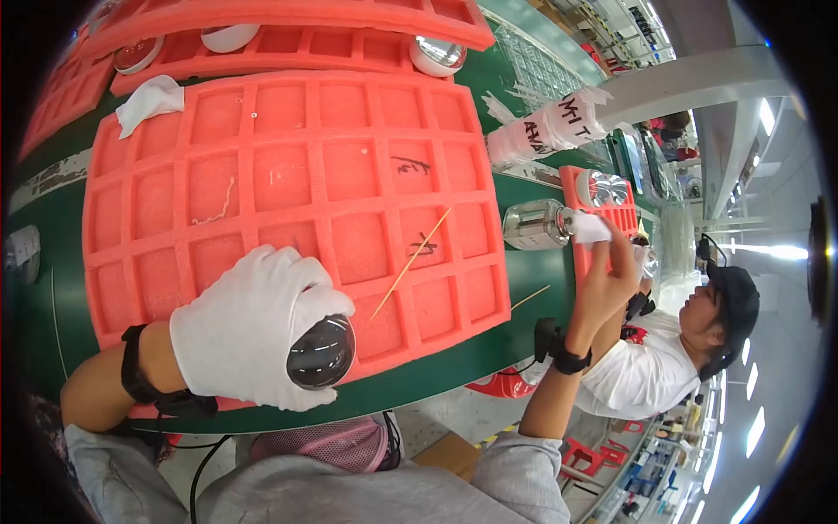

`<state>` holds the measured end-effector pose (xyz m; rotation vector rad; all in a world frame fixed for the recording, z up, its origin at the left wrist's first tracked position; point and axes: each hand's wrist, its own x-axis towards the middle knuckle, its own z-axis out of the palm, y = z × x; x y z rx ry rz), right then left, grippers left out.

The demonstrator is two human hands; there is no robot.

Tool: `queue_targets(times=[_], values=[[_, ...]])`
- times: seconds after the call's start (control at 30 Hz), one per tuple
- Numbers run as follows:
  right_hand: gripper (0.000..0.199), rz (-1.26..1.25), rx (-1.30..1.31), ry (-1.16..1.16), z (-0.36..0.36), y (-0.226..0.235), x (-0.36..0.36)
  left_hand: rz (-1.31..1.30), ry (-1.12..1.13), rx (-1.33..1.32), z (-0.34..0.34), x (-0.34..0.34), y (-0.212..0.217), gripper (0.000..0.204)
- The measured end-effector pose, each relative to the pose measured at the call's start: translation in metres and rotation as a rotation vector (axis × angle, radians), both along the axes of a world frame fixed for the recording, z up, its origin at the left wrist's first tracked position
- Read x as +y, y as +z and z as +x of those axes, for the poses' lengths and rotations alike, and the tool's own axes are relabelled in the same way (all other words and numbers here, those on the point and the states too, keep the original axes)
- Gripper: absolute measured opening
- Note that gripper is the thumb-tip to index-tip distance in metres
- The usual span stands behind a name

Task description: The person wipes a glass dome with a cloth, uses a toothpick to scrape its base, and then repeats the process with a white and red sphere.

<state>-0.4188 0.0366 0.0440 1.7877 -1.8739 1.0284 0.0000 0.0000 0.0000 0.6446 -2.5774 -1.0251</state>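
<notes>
In a white glove, my left hand is closed round a shiny dark dome, a mirror-like rounded piece, over the near edge of a pink foam tray. My bare right hand is out to the right, its fingers pinching a small white cloth. That cloth is at the neck of a clear bottle; whether they touch, I cannot tell. The bottle appears tilted or lying, as the wide view bends it. A thin wooden stick lies across the tray's compartments.
A crumpled white cloth lies on the tray's far left corner. Behind are more pink trays with several shiny domes. A white-wrapped post rises beyond the tray's right side. A person in a white shirt sits at right, near another dome tray.
</notes>
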Motion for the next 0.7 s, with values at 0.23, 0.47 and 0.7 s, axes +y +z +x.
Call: queue_targets(times=[0.23,0.47,0.7], values=[[0.025,0.392,-0.704,0.07,-0.043,0.01,-0.01,0.085,-0.008,0.126,0.009,-0.005,-0.002,0.077],[0.029,0.273,-0.845,0.012,-0.045,0.002,-0.007,0.062,-0.007,0.163,0.007,-0.007,-0.002,0.064],[0.03,0.457,-0.522,-0.021,-0.053,0.01,-0.006,0.094,-0.001,0.097,0.009,-0.006,-0.001,0.075]])
